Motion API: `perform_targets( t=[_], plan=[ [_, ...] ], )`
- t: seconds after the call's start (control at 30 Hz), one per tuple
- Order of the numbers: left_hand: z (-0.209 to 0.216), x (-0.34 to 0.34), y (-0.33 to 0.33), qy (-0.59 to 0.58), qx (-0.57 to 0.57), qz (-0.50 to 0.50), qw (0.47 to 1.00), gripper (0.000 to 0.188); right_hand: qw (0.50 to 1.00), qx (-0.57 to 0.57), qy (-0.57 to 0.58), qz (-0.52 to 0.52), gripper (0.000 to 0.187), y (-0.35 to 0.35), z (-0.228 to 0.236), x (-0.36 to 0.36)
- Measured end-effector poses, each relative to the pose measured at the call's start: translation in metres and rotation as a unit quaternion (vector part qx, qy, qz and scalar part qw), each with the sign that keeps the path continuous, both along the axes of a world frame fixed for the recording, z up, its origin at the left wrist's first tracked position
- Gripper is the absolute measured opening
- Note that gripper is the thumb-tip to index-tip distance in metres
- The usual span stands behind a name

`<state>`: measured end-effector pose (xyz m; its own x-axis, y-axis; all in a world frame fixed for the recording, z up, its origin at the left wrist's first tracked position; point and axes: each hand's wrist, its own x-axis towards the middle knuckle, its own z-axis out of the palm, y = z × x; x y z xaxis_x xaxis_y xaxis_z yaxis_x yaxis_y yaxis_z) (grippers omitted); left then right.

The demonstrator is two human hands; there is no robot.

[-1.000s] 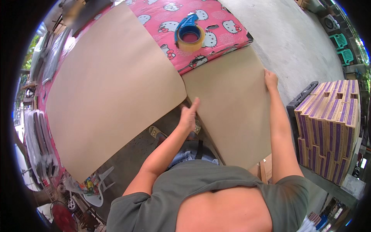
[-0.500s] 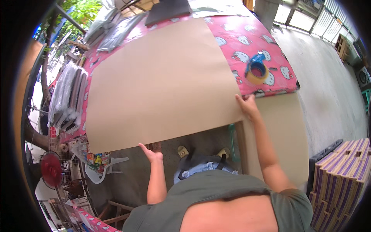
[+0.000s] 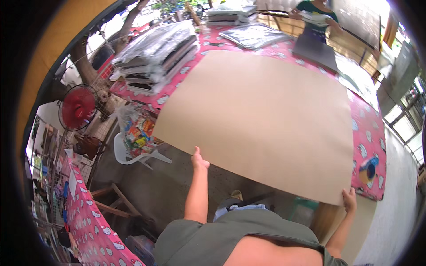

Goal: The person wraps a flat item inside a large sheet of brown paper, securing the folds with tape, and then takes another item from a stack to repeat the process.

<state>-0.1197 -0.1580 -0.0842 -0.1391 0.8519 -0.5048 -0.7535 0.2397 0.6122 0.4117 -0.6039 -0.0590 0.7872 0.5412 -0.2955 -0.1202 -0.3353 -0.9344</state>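
Note:
A large flat brown cardboard sheet covers much of the table and juts over its near edge. My left hand holds that near edge, thumb up over the top and fingers hidden beneath. Farther right, my right hand pinches the sheet's near right corner. Close to that corner, a blue tape dispenser with a roll of tan tape lies on the pink patterned tablecloth.
Plastic-wrapped stacks stand at the table's left, with a dark flat panel at the back. A person holds something white beyond it. At left are a red fan and a white chair bearing a bag of packets.
The view has swung left, bringing the person at the back into sight. My left thumb now sits over the sheet's edge, where that hand was spread open before. My right hand stays at the corner.

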Motion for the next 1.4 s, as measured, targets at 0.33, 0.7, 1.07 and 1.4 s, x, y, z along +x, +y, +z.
perform_targets(
  t=[0.33, 0.7, 1.07, 1.4],
  plan=[
    [0.017, -0.026, 0.016, 0.157, -0.161, 0.051, 0.973, 0.069, 0.891, -0.378, -0.251, -0.021, 0.03, 0.019, 0.019, 0.015],
    [0.011, -0.224, 0.057, 0.064, -0.164, 0.31, 0.934, 0.044, 0.854, -0.035, -0.467, 0.229, 0.029, 0.413, 0.108, -0.179],
    [0.062, -0.429, 0.218, -0.097, -0.005, 0.229, 0.969, 0.028, 0.922, 0.156, -0.097, 0.34, 0.023, 0.62, 0.104, -0.485],
    [0.225, -0.411, 0.549, -0.025, 0.203, -0.048, 0.978, 0.101, 0.915, 0.084, -0.176, 0.352, 0.019, 0.639, 0.131, -0.562]
  ],
)
